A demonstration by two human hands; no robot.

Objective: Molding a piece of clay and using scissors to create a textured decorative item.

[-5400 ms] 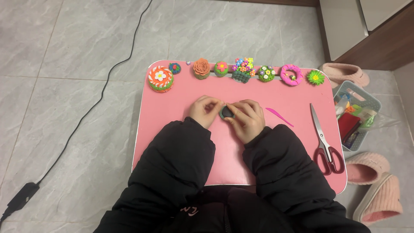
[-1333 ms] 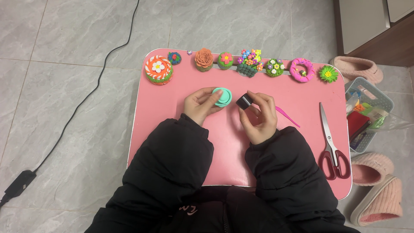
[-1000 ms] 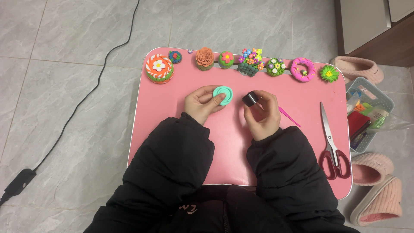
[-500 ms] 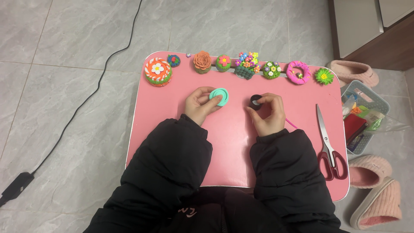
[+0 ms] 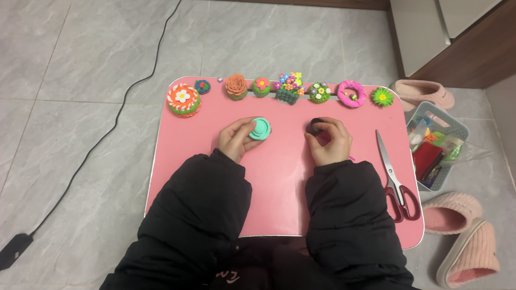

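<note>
My left hand holds a round teal lid just above the pink table. My right hand grips a small dark round pot, fingers curled over it, low against the table top. The two hands are apart, about a hand's width between them. A pink stick tool lies under my right hand, mostly hidden. Black sleeves cover both arms.
A row of small clay models lines the far edge: an orange-and-white cake, a rose, a flower basket, a pink doughnut, a green flower. Red-handled scissors lie at right. A basket of supplies, slippers and a black cable sit on the floor.
The hands were together on the closed pot; now the teal lid is off in my left hand, and my right hand has moved right and down with the dark pot.
</note>
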